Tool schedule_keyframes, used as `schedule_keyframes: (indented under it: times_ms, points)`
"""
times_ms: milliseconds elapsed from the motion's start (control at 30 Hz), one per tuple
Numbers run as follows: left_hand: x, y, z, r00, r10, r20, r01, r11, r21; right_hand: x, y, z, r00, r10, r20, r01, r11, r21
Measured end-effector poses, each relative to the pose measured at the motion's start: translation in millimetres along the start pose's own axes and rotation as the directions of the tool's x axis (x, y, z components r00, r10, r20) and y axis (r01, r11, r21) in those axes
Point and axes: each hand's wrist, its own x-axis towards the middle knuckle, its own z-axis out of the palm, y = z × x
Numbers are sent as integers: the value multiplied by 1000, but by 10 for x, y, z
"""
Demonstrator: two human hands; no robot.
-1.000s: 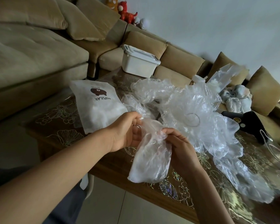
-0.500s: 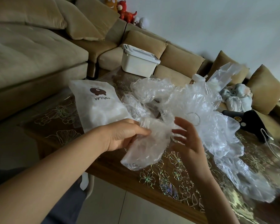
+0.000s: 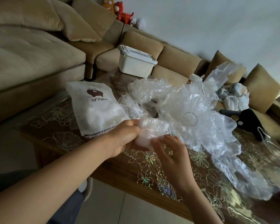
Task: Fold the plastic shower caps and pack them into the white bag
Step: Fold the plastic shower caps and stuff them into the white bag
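Observation:
A clear plastic shower cap [image 3: 149, 130] is bunched into a compact bundle above the table's near edge. My left hand [image 3: 123, 139] grips its left end with curled fingers. From below right, my right hand [image 3: 170, 152] touches the bundle with curled fingertips. Just left of the hands, the white bag [image 3: 97, 109], printed "POPULAR" with a brown bear, lies flat on the table, bulging with contents. A heap of loose clear shower caps [image 3: 197, 113] spreads across the table behind and to the right of my hands.
The table [image 3: 152, 165] has a floral glass-like top. A white lidded box [image 3: 136, 62] stands at its far edge. A black device [image 3: 246, 122] with a white cord lies at the right. Beige sofas surround the table; bundled cloth [image 3: 233, 97] sits on one.
The cap hung down long from both hands, then my right hand let go and opened. Now the cap is gathered into a short bundle and my right hand is back on it.

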Motion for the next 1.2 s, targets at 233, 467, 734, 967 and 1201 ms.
schedule_keyframes:
  times_ms: [233, 467, 734, 967, 1201]
  points:
    - [-82, 149, -12, 940, -39, 340, 28, 999, 39, 82, 70, 27, 990, 120, -77, -128, 987, -99]
    - [-18, 100, -23, 994, -11, 111, 10, 1000, 9, 23, 9, 34, 967, 177, -183, -188, 981, -43]
    - [-63, 146, -24, 958, -95, 270, 80, 995, 65, 148, -59, -136, 839, 463, 286, -520, 529, 671]
    - [-79, 116, -56, 992, 30, 121, -56, 975, 215, 164, -47, -137, 823, 488, 291, -521, 445, 729]
    - [-59, 24, -69, 993, 117, -11, -111, 965, 237, 213, -57, -58, 776, 449, 442, -576, 221, 787]
